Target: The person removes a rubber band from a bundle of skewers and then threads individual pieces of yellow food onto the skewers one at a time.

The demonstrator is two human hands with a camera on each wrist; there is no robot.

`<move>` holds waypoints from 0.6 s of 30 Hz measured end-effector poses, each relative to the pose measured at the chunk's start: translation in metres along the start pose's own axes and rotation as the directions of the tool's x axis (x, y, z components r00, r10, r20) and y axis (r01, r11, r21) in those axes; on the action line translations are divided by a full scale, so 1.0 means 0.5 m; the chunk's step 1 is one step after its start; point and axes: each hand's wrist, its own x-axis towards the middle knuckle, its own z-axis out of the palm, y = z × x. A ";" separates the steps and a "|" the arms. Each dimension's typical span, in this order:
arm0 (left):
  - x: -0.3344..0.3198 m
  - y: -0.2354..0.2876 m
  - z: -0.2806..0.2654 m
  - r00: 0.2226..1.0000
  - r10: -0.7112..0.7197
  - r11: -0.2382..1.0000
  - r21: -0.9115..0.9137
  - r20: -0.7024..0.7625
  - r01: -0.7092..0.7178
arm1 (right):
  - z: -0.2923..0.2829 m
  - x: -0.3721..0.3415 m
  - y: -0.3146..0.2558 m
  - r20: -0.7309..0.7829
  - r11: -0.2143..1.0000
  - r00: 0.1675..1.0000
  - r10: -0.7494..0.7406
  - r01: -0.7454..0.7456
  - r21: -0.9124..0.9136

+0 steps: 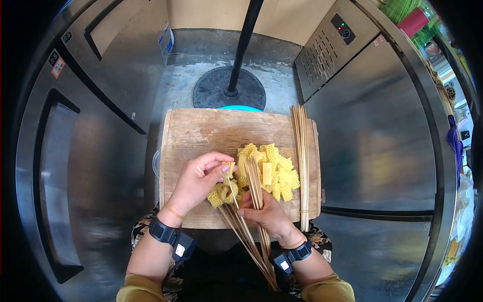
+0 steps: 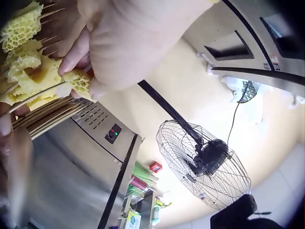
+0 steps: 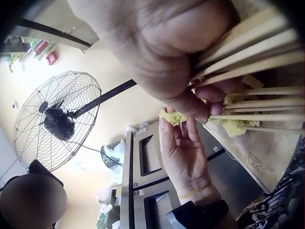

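Note:
The left hand (image 1: 193, 182) pinches a yellow honeycomb-textured piece (image 1: 228, 170) between thumb and fingers, at the upper end of a thin skewer (image 1: 232, 190). The right hand (image 1: 269, 215) holds that skewer with thumb and fingers, and a bundle of bare skewers (image 1: 255, 189) lies within its grip. Below the left hand, more skewers (image 1: 240, 224) carry yellow pieces (image 1: 215, 195) at their upper ends and slant down toward the lap. In the left wrist view, several skewer tips stick out of the yellow pieces (image 2: 23, 26). A pile of yellow pieces (image 1: 274, 171) lies beyond the right hand.
A wooden board (image 1: 193, 131) bears the pile; a long bundle of skewers (image 1: 301, 151) lies along its right side. Steel cabinets (image 1: 372, 126) stand at both sides. Past the board is a round black stand base (image 1: 211, 90); the left wrist view shows its fan (image 2: 205, 160).

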 end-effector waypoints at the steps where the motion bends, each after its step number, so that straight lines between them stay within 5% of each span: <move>1: -0.001 -0.001 0.002 1.000 0.002 1.000 0.028 0.026 -0.003 | -0.002 0.000 0.002 0.003 1.000 1.000 -0.004 0.004 0.007; 3: -0.002 -0.002 0.005 0.997 0.005 0.996 0.083 0.078 -0.011 | -0.001 0.000 0.000 -0.003 1.000 1.000 -0.009 0.009 0.006; 9: 0.009 -0.022 0.009 0.981 0.013 0.997 -0.070 -0.191 -0.027 | -0.002 0.000 0.001 -0.008 0.999 0.999 -0.031 0.031 -0.040; 18: 0.011 -0.033 0.012 0.950 -0.283 0.895 -0.392 -0.135 0.211 | -0.001 -0.006 -0.001 -0.030 0.995 0.997 -0.076 0.074 -0.072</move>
